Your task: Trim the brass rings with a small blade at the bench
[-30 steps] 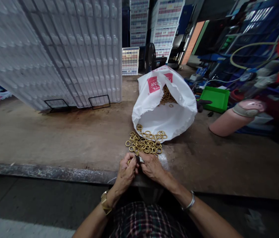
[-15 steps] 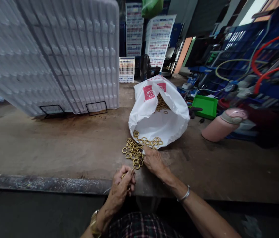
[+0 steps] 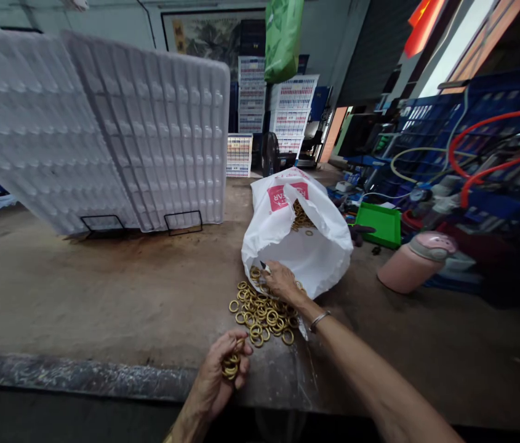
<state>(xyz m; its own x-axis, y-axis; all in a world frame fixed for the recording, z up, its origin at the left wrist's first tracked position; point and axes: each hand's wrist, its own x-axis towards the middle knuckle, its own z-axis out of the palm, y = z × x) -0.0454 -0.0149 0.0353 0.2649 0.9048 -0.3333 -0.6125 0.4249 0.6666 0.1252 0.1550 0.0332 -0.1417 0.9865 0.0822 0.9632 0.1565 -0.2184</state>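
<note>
My left hand [image 3: 216, 369], near the table's front edge, is curled around several brass-coloured rings [image 3: 231, 367]. My right hand [image 3: 282, 282] reaches into the mouth of a white bag [image 3: 296, 252] lying on its side. Between its fingers is a small white thing with a dark pointed tip [image 3: 265, 267], its kind unclear. Below that hand, a pile of the same rings [image 3: 260, 311] spills from the bag's lip onto the table. More rings [image 3: 301, 215] show deeper inside, through a tear in the bag. The right fingertips partly cover rings at the lip.
Tall ribbed translucent plastic trays [image 3: 167, 135] stand on black wire holders [image 3: 183, 223] at the left. Right of the bag are a green tray [image 3: 380, 224] and a pink bottle [image 3: 412, 264]. White crates [image 3: 292, 101] are stacked behind, beneath a hanging green bag [image 3: 284, 40].
My right hand has moved forward from the ring pile into the bag's mouth. More rings now lie in front of the bag. The left hand has turned, showing its rings. The view has tilted up.
</note>
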